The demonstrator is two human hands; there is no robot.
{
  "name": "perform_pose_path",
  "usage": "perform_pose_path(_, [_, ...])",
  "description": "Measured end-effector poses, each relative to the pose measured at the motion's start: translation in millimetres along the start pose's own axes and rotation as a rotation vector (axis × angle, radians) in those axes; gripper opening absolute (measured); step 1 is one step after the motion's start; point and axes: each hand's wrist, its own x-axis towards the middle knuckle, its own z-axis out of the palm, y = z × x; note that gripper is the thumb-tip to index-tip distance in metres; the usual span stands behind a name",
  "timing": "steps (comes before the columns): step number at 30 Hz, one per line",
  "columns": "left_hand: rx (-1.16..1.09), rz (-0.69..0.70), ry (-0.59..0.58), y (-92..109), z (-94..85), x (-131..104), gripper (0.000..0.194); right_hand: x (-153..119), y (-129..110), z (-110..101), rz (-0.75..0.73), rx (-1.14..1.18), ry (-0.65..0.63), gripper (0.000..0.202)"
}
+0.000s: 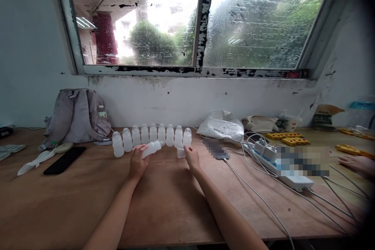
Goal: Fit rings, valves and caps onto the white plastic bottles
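Observation:
My left hand (138, 161) is closed around a frosted white baby bottle (151, 149), tilted with its top end pointing right. My right hand (191, 158) pinches a clear cap (181, 152) just above the table, a short way right of that bottle. Behind both hands, several frosted bottles with clear domed caps stand upright in a row, from the leftmost bottle (118, 144) to the rightmost bottle (187, 137). A small clear part shows at the held bottle's top end, too small to make out.
On the left are a grey backpack (77, 115), a black phone (64, 160) and a white strip (36, 163). A silvery bag (221, 127), a power strip (293, 179) with cables, and yellow pieces (288, 138) are on the right. Another person's hand (359, 165) rests at the far right.

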Motion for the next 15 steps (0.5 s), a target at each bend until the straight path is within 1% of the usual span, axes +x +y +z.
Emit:
perform_pose_path(2, [-0.015, -0.119, 0.058, 1, -0.2, 2, 0.034, -2, 1, 1, -0.135, -0.134, 0.026, 0.021])
perform_pose_path(4, [-0.026, -0.18, 0.078, 3, 0.9, 2, 0.036, -7, 4, 7, -0.293, -0.323, 0.026, 0.019])
perform_pose_path(6, [-0.041, -0.174, 0.051, 6, 2.3, 2, 0.035, -11, 10, 14, -0.412, -0.469, -0.006, 0.015])
perform_pose_path(8, [-0.056, -0.14, 0.004, 7, 3.5, 1, 0.033, -13, 16, 20, -0.487, -0.549, -0.057, 0.015])
perform_pose_path(10, [-0.06, -0.119, -0.032, 6, 4.4, 0, 0.033, -13, 21, 24, -0.523, -0.585, -0.119, 0.019])
perform_pose_path(12, [-0.05, -0.115, -0.047, 5, 5.3, -1, 0.034, -11, 24, 25, -0.518, -0.583, -0.161, 0.022])
perform_pose_path(15, [-0.04, -0.128, -0.047, 3, 6.5, -2, 0.034, -8, 27, 26, -0.475, -0.535, -0.157, 0.023])
